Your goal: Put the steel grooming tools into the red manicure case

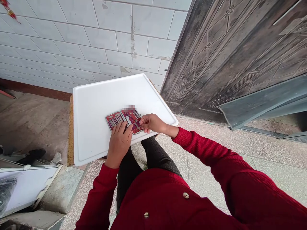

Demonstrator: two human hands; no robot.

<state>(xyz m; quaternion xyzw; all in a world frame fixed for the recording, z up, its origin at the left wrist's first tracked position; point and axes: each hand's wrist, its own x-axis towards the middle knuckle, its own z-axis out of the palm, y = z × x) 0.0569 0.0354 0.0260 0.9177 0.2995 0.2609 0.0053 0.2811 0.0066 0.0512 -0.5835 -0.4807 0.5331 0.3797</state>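
From where I stand, a large white tray with a raised rim [82,127] sits before the person, its far side turned to the white tiled wall [112,38] at twelve o'clock. A dark, pattern-carved door [203,57] stands at two. On the tray, around five o'clock from its middle and near the close rim, lies a flat red-lined case [130,115], spread out in two halves, with slim silvery tools [115,120] set side by side in the left half.

The person's two hands are apart. The left hand [120,139] comes in from six o'clock, fingers loosely spread and resting over the case's near edge. The right hand [153,123] reaches in from three, thumb and forefinger drawn close at the right half's edge; I can't tell whether anything is between them.

To do this well, I'd keep the left fingers light but firm so the case won't slide on that smooth surface, and let the right fingertips work slowly along one piece at a time without tugging at its neighbours. Shifting the case a little toward twelve would probably keep a dropped piece from going over the rim.
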